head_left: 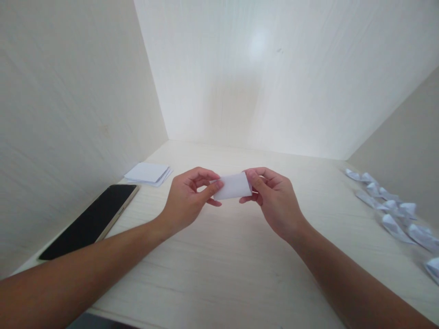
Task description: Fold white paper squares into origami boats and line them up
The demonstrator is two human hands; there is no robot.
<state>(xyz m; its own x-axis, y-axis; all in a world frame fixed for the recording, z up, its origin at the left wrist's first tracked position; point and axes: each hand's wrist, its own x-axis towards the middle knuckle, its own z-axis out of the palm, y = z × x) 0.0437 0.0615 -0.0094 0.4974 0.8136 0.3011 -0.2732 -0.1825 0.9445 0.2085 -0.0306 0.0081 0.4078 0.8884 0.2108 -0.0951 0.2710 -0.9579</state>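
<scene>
A small white piece of folded paper (pixel 233 186) is held up above the pale table, between my two hands. My left hand (pixel 192 194) pinches its left end, thumb on the near face and fingers behind. At the right end, my right hand (pixel 274 196) grips the paper in the same way, its thumb near the upper corner. The fingertips behind the sheet are partly hidden by it.
A stack of white paper sheets (pixel 148 173) lies at the back left, with a dark-screened phone (pixel 89 221) nearer me. Several folded paper shapes (pixel 391 206) line the right side. Pale panels (pixel 240 77) enclose the table (pixel 219 274) at the back and sides.
</scene>
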